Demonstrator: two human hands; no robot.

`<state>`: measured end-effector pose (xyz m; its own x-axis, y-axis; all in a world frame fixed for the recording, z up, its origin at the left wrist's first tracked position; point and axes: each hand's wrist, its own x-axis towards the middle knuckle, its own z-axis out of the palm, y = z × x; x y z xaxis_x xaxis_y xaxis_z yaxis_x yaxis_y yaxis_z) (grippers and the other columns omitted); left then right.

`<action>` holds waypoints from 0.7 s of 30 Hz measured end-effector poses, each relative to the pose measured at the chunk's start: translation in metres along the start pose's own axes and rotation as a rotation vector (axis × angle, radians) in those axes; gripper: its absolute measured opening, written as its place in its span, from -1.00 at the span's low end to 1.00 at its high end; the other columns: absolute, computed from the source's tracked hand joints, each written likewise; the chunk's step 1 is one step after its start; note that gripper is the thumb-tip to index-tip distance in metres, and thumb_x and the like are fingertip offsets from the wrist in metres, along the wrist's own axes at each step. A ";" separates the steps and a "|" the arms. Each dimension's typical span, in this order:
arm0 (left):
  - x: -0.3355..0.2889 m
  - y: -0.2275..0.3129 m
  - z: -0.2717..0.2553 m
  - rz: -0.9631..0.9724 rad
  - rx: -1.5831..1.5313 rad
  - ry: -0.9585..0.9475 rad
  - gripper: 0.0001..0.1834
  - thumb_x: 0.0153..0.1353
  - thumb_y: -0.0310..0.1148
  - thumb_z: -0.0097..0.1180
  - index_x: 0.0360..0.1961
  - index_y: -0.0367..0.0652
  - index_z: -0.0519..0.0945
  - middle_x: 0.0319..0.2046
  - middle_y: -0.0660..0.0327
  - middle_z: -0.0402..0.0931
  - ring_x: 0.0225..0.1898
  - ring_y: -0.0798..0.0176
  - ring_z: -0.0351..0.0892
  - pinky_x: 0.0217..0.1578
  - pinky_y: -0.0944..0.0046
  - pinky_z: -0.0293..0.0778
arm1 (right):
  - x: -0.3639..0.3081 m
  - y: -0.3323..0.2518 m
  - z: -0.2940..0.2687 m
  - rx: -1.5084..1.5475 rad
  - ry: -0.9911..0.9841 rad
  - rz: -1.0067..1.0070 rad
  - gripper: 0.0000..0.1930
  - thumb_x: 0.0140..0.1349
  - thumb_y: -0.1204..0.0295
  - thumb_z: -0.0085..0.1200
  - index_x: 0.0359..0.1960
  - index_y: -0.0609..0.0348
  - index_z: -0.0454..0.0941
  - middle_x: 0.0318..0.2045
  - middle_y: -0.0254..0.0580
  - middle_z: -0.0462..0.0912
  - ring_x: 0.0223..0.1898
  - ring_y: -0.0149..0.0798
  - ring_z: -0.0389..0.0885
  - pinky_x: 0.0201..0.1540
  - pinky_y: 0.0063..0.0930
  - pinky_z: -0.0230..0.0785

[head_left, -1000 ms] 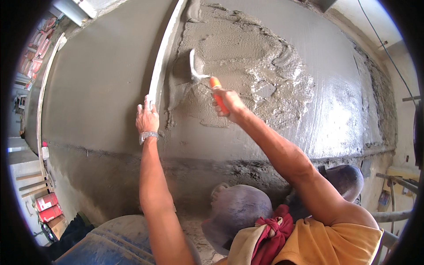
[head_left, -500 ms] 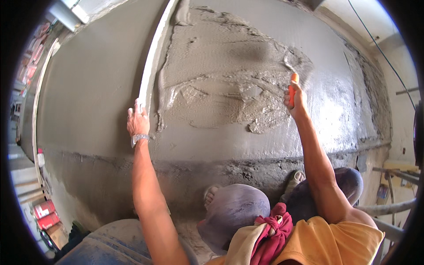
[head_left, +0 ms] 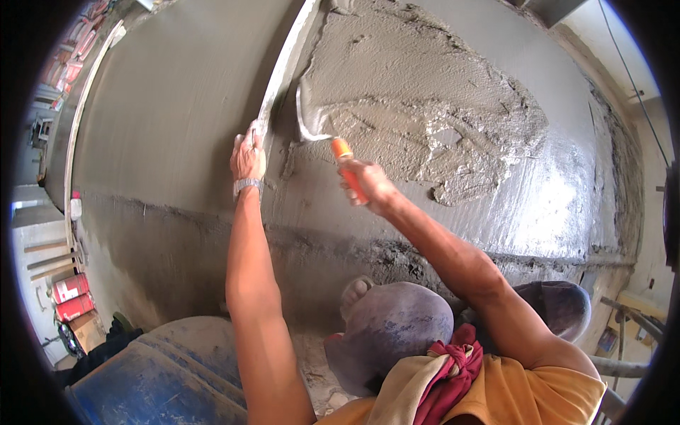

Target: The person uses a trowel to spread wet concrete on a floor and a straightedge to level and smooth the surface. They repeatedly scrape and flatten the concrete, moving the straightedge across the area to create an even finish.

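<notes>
My right hand (head_left: pixel 365 183) is closed round the orange handle of a trowel (head_left: pixel 342 147). The trowel's metal blade, seen nearly edge-on, is against the wet grey mortar (head_left: pixel 397 85), close to the right side of a long pale straightedge (head_left: pixel 285 60). My left hand (head_left: pixel 248 156), with a watch on its wrist, grips the straightedge's lower end. Rough, lumpy mortar spreads to the right of the straightedge. Left of it, the grey surface (head_left: pixel 170 106) is smooth.
A blue drum (head_left: pixel 156 375) stands at the lower left, near red containers (head_left: pixel 74 308). Pale pipes (head_left: pixel 623 368) cross the right side. A dark ledge of rough mortar (head_left: pixel 397 258) runs below the plastered surface, in front of my knees. A cable (head_left: pixel 634 81) hangs at the upper right.
My right hand has swept the trowel left across the mortar, from its right edge to beside the straightedge. My left hand still holds the straightedge; the whole view has shifted.
</notes>
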<state>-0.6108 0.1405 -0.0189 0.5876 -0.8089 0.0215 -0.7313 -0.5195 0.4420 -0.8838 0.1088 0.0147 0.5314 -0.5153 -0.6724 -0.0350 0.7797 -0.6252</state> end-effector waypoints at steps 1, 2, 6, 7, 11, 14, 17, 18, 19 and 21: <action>0.001 -0.006 0.002 0.007 0.023 0.033 -0.50 0.33 -0.02 -0.33 0.18 0.05 0.38 0.10 -0.08 0.37 0.15 -0.14 0.30 0.15 0.02 0.25 | -0.011 -0.002 -0.006 -0.053 0.055 -0.014 -0.65 0.27 0.20 -0.06 -0.15 0.28 0.37 -0.53 -0.25 0.41 -0.74 -0.46 0.33 -0.78 -0.57 0.21; 0.002 -0.012 0.004 0.014 0.046 0.065 -0.52 0.32 -0.02 -0.32 0.19 0.11 0.37 0.07 -0.08 0.39 0.10 -0.16 0.35 0.11 0.00 0.29 | -0.016 -0.001 -0.018 -0.073 0.101 -0.014 -0.68 0.29 0.21 -0.09 -0.21 0.28 0.36 -0.54 -0.28 0.40 -0.74 -0.47 0.29 -0.77 -0.55 0.20; 0.000 -0.008 0.005 0.002 0.001 0.071 -0.52 0.32 0.00 -0.35 0.16 0.14 0.40 0.02 -0.10 0.42 0.04 -0.16 0.41 0.06 -0.02 0.33 | -0.050 -0.006 -0.081 0.174 0.209 -0.097 -0.77 0.28 0.28 -0.12 -0.19 0.18 0.33 -0.59 -0.39 0.37 -0.74 -0.55 0.22 -0.79 -0.68 0.06; 0.000 -0.003 0.004 -0.001 -0.034 0.065 -0.51 0.32 0.00 -0.35 0.15 0.12 0.42 0.02 -0.11 0.41 0.04 -0.16 0.41 0.06 -0.01 0.33 | -0.056 -0.006 -0.097 0.275 0.252 -0.142 -0.79 0.29 0.30 -0.14 -0.19 0.16 0.32 -0.59 -0.39 0.36 -0.74 -0.56 0.21 -0.79 -0.69 0.05; -0.001 -0.005 0.000 -0.022 -0.076 0.097 -0.47 0.31 0.07 -0.34 0.09 0.04 0.48 -0.02 -0.12 0.44 0.01 -0.17 0.41 0.04 -0.01 0.33 | -0.081 -0.018 -0.108 0.501 0.418 -0.290 -0.82 0.28 0.27 -0.13 -0.28 0.09 0.27 -0.58 -0.36 0.30 -0.72 -0.53 0.21 -0.79 -0.67 0.03; 0.007 -0.012 -0.001 -0.069 -0.216 0.109 -0.42 0.32 0.10 -0.36 -0.04 -0.06 0.56 -0.13 -0.12 0.50 -0.06 -0.19 0.45 -0.02 0.00 0.34 | -0.078 -0.007 -0.103 0.374 0.221 -0.230 -0.80 0.27 0.26 -0.09 -0.27 0.10 0.29 -0.58 -0.37 0.33 -0.72 -0.52 0.22 -0.75 -0.64 0.07; -0.001 -0.006 0.000 -0.127 -0.271 0.115 -0.40 0.32 0.11 -0.37 -0.09 -0.09 0.59 -0.23 -0.07 0.53 -0.15 -0.18 0.48 -0.09 0.00 0.35 | -0.076 0.002 -0.061 0.090 0.182 -0.251 -0.81 0.22 0.36 -0.02 -0.24 0.17 0.31 -0.56 -0.35 0.39 -0.68 -0.52 0.29 -0.73 -0.63 0.10; 0.000 -0.003 0.000 -0.129 -0.295 0.111 -0.41 0.32 0.11 -0.37 -0.09 -0.08 0.59 -0.23 -0.06 0.54 -0.16 -0.18 0.48 -0.10 0.00 0.35 | -0.070 0.004 -0.057 -0.133 0.219 -0.384 -0.77 0.19 0.38 0.02 -0.23 0.22 0.30 -0.54 -0.30 0.42 -0.66 -0.48 0.35 -0.72 -0.59 0.17; 0.001 -0.001 -0.001 -0.131 -0.318 0.107 -0.41 0.32 0.12 -0.37 -0.09 -0.08 0.59 -0.24 -0.05 0.54 -0.17 -0.18 0.48 -0.10 -0.01 0.35 | -0.063 0.003 -0.057 -0.358 0.256 -0.513 -0.74 0.17 0.41 0.07 -0.21 0.27 0.30 -0.53 -0.24 0.45 -0.64 -0.44 0.41 -0.70 -0.54 0.25; 0.003 -0.003 -0.001 -0.117 -0.305 0.133 -0.41 0.32 0.12 -0.37 -0.10 -0.06 0.60 -0.24 -0.04 0.54 -0.16 -0.17 0.48 -0.10 0.00 0.35 | -0.051 -0.013 -0.057 -0.592 0.285 -0.700 -0.66 0.14 0.42 0.12 -0.18 0.36 0.27 -0.50 -0.09 0.51 -0.59 -0.36 0.51 -0.69 -0.50 0.36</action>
<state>-0.6069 0.1398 -0.0190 0.7161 -0.6952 0.0627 -0.5307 -0.4839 0.6958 -0.9586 0.1042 0.0342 0.3710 -0.9240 -0.0927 -0.2515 -0.0039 -0.9678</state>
